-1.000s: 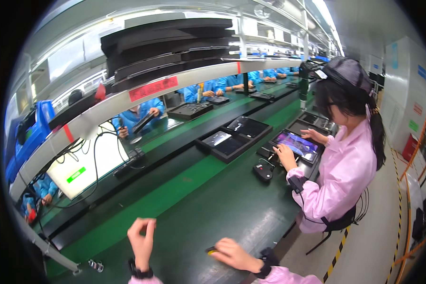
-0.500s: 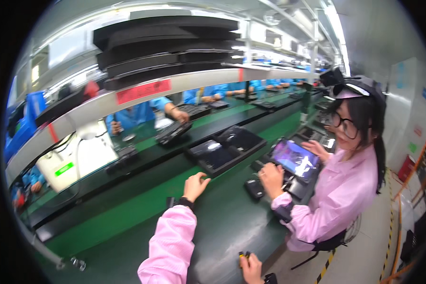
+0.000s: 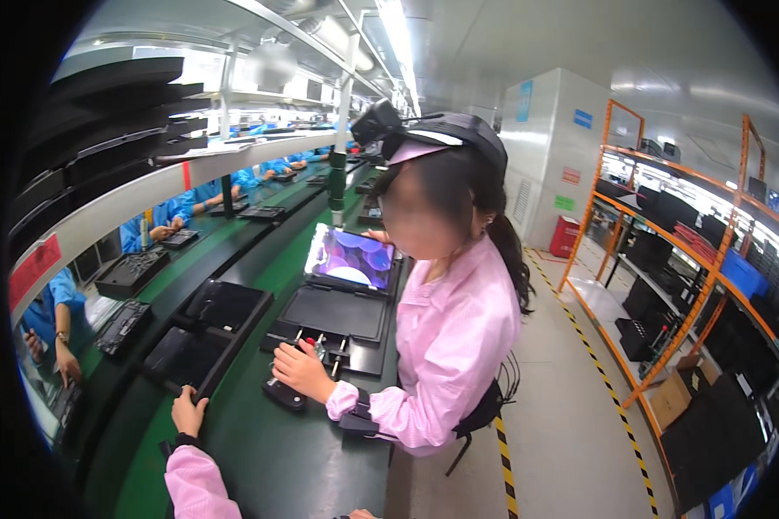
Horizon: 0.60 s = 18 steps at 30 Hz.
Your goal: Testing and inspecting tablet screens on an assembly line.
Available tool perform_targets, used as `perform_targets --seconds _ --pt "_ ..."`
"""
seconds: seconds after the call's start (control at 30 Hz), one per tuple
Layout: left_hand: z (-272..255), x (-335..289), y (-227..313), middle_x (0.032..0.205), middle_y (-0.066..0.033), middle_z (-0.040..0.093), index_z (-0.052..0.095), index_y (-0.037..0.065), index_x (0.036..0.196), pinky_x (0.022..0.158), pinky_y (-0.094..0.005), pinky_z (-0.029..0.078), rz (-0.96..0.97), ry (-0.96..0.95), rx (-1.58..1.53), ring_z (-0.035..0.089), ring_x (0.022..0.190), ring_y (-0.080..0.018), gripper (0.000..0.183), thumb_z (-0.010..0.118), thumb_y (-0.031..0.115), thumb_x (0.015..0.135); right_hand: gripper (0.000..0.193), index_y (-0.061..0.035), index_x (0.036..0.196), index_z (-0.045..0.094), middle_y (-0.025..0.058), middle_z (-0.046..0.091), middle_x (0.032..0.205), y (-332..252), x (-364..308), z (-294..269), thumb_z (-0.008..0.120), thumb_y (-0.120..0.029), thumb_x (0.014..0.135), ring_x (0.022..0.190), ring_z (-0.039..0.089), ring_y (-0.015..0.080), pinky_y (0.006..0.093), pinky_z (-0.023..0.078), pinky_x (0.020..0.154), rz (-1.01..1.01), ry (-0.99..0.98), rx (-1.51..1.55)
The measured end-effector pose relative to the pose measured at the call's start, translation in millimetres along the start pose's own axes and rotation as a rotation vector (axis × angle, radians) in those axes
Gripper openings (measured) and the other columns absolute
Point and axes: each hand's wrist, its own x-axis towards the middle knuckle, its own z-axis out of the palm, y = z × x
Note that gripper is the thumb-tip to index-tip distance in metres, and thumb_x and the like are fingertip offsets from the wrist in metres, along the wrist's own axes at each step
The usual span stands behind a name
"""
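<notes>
My left hand (image 3: 189, 412), in a pink sleeve with a dark wristband, is closed on the near edge of a black tray (image 3: 227, 353). Two dark flat screen panels (image 3: 182, 355) lie in the tray's compartments. Of my right hand (image 3: 361, 515) only a sliver shows at the bottom edge, its fingers out of sight; whether it holds anything cannot be seen. Right of the tray, a co-worker in pink rests a hand (image 3: 303, 370) by a black fixture with metal rods and a red knob. A lit tablet-like screen (image 3: 350, 257) stands tilted on that fixture.
A rounded black object (image 3: 283, 395) lies on the green bench (image 3: 320, 458) beside the co-worker's hand. Across the belt, people in blue handle dark parts, with a parts tray (image 3: 132, 275) near them. Stacked black trays (image 3: 112, 130) sit overhead. An orange rack (image 3: 666, 233) stands right.
My view has swung right. My left hand has reached the tray and closed on its edge. My right hand, earlier holding a small yellow-and-black item, has mostly left the picture. The co-worker's screen now stands tilted up.
</notes>
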Motion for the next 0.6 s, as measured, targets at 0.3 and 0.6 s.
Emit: perform_targets --seconds 0.3,0.6 --pt "-75 14 -14 0.079 -0.0103 0.066 0.062 0.010 0.082 0.066 -0.0393 0.049 0.111 -0.200 0.076 0.064 0.080 -0.0292 0.033 0.077 0.034 0.065 0.026 -0.0094 0.106 0.059 0.0124 0.057 0.097 55 -38 26 0.053 -0.023 0.085 0.090 0.055 0.0320 0.0401 0.045 0.071 0.115 -0.202 -0.127" --pt "-165 -119 -5 0.063 -0.0091 0.063 0.057 0.005 0.085 0.057 -0.0333 0.047 0.103 -0.418 0.043 0.062 0.059 -0.0248 0.034 0.077 0.028 0.070 0.018 0.0016 0.071 0.050 0.0142 0.050 0.071 33 -11 10 0.055 -0.006 0.086 0.067 0.049 0.0323 0.0413 0.038 0.059 -0.051 -0.163 -0.078"
